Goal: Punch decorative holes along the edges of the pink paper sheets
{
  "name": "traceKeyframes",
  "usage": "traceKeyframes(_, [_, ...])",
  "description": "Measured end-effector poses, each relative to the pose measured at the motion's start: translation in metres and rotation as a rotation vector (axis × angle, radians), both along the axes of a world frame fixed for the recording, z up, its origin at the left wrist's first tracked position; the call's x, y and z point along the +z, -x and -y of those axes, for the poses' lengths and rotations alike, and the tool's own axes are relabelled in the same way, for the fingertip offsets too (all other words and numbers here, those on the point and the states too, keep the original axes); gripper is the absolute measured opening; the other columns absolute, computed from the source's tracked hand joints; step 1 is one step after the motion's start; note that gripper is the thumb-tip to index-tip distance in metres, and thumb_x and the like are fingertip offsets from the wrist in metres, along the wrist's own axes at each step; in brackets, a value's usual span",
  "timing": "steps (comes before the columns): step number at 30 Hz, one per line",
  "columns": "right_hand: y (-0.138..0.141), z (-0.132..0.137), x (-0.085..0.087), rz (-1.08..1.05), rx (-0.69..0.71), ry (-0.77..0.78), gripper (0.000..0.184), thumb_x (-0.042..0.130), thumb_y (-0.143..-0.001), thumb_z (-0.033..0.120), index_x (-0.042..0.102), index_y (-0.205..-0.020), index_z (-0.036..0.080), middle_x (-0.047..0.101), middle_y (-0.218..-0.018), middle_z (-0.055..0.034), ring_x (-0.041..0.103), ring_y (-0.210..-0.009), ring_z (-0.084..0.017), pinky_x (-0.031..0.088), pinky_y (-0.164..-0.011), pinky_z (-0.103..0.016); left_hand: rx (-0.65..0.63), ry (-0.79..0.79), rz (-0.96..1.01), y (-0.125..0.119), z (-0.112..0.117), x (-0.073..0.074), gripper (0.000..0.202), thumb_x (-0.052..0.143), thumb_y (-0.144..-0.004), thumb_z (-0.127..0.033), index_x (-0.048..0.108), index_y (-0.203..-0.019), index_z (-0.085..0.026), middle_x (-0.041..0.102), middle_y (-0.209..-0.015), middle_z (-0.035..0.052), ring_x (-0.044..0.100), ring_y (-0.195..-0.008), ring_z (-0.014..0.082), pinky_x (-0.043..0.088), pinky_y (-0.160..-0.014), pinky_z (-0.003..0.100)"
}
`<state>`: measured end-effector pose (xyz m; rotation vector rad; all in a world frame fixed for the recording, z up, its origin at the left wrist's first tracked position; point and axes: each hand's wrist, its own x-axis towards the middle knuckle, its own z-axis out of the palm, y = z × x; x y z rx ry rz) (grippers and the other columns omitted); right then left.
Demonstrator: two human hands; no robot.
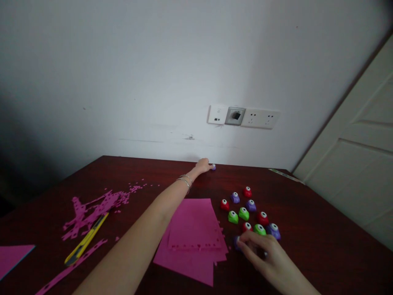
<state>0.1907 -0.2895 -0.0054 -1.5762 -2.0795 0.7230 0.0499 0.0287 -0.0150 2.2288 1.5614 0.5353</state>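
My left hand (203, 165), with bracelets on its wrist, is stretched out to the far edge of the table. Its fingers close on a small purple paper punch (214, 167) near the wall. At the near right, the thumb and fingertips of my right hand (260, 250) pinch another purple punch (236, 243), partly covered by the fingers. Beyond that hand stand several more punches: red (247, 191), green (233, 217) and purple (235, 197). Pink paper sheets (195, 223) lie stacked between my arms, the upper one with punched holes along its near edge.
On the left lie pink paper scraps (98, 209), a yellow utility knife (86, 241) and a punched pink strip (72, 268). A pink sheet (14, 258) is at the left edge. A thin strip (287, 176) lies at the back right. Wall sockets (259, 119) are above the table.
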Motion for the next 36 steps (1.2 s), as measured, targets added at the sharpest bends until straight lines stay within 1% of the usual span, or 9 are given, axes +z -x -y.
traceKeyframes(6, [0.003,0.000,0.003,0.076,-0.019,0.017,0.036,0.037,-0.089,0.047,0.059,-0.073,0.023,0.057,-0.062,0.0006,0.049,-0.057,-0.014,0.035,-0.054,-0.025,-0.015,0.010,-0.014,-0.017,-0.011,-0.018,0.037,0.066,-0.072,-0.043,0.065,-0.091,-0.012,0.066,-0.090,0.0124,0.061,-0.083,0.0205,0.043,-0.069,0.026])
traceKeyframes(11, [0.003,-0.001,-0.003,0.065,-0.009,0.001,0.035,0.038,-0.089,0.044,0.057,-0.071,0.022,0.059,-0.065,0.0002,0.051,-0.059,-0.014,0.035,-0.054,-0.025,-0.013,-0.026,0.028,-0.023,-0.015,-0.029,0.027,0.060,-0.078,-0.036,0.067,-0.093,-0.014,0.067,-0.091,0.0107,0.060,-0.083,0.0183,0.041,-0.069,0.025])
traceKeyframes(14, [0.002,-0.001,-0.006,0.060,-0.004,-0.019,0.034,0.038,-0.090,0.041,0.057,-0.070,0.022,0.059,-0.063,0.0003,0.051,-0.058,-0.014,0.035,-0.054,-0.025,-0.021,-0.041,0.052,-0.020,-0.013,-0.030,0.025,0.060,-0.078,-0.034,0.068,-0.091,-0.014,0.067,-0.087,0.0094,0.060,-0.080,0.0171,0.040,-0.068,0.024])
traceKeyframes(18, [0.002,-0.002,-0.005,0.067,0.014,-0.009,0.033,0.037,-0.090,0.040,0.055,-0.070,0.021,0.059,-0.063,0.0009,0.051,-0.057,-0.013,0.034,-0.055,-0.025,-0.036,-0.060,0.090,-0.013,-0.008,-0.026,0.023,0.059,-0.077,-0.032,0.070,-0.086,-0.014,0.067,-0.078,0.0065,0.058,-0.072,0.0150,0.040,-0.065,0.023])
traceKeyframes(23, [0.001,-0.002,-0.004,0.088,0.020,-0.018,0.033,0.037,-0.091,0.040,0.056,-0.072,0.021,0.058,-0.063,0.0009,0.050,-0.057,-0.013,0.034,-0.056,-0.025,-0.101,-0.121,0.153,0.003,-0.001,-0.011,0.028,0.059,-0.076,-0.035,0.071,-0.088,-0.013,0.067,-0.074,0.0029,0.055,-0.069,0.0136,0.040,-0.065,0.023])
traceKeyframes(28, [-0.001,-0.001,-0.006,0.105,-0.003,-0.057,0.035,0.035,-0.091,0.041,0.057,-0.073,0.020,0.058,-0.063,0.0004,0.049,-0.056,-0.013,0.034,-0.056,-0.025,-0.189,-0.217,0.231,0.027,0.018,0.018,0.030,0.058,-0.076,-0.036,0.072,-0.092,-0.014,0.068,-0.087,0.0042,0.055,-0.076,0.0133,0.040,-0.072,0.022])
traceKeyframes(31, [-0.003,-0.001,-0.006,0.093,-0.011,-0.082,0.036,0.035,-0.090,0.042,0.058,-0.074,0.019,0.058,-0.063,0.0003,0.050,-0.057,-0.013,0.035,-0.057,-0.024,-0.227,-0.256,0.261,0.045,0.041,0.039,0.030,0.061,-0.074,-0.037,0.072,-0.092,-0.015,0.066,-0.093,0.0059,0.056,-0.077,0.0131,0.040,-0.074,0.022])
traceKeyframes(33, [-0.004,0.000,-0.006,0.067,-0.013,-0.103,0.038,0.035,-0.090,0.043,0.059,-0.074,0.019,0.057,-0.060,0.0008,0.049,-0.055,-0.013,0.035,-0.055,-0.024,-0.262,-0.261,0.278,0.058,0.063,0.052,0.029,0.064,-0.073,-0.037,0.071,-0.091,-0.016,0.065,-0.095,0.0058,0.056,-0.077,0.0125,0.041,-0.075,0.022])
traceKeyframes(36, [-0.003,0.001,-0.004,0.019,-0.006,-0.134,0.038,0.035,-0.090,0.043,0.059,-0.074,0.018,0.054,-0.056,0.0019,0.047,-0.052,-0.012,0.034,-0.053,-0.024,-0.411,-0.213,0.328,0.078,0.104,0.067,0.028,0.064,-0.074,-0.036,0.070,-0.092,-0.016,0.062,-0.095,0.0054,0.055,-0.081,0.0126,0.041,-0.077,0.023])
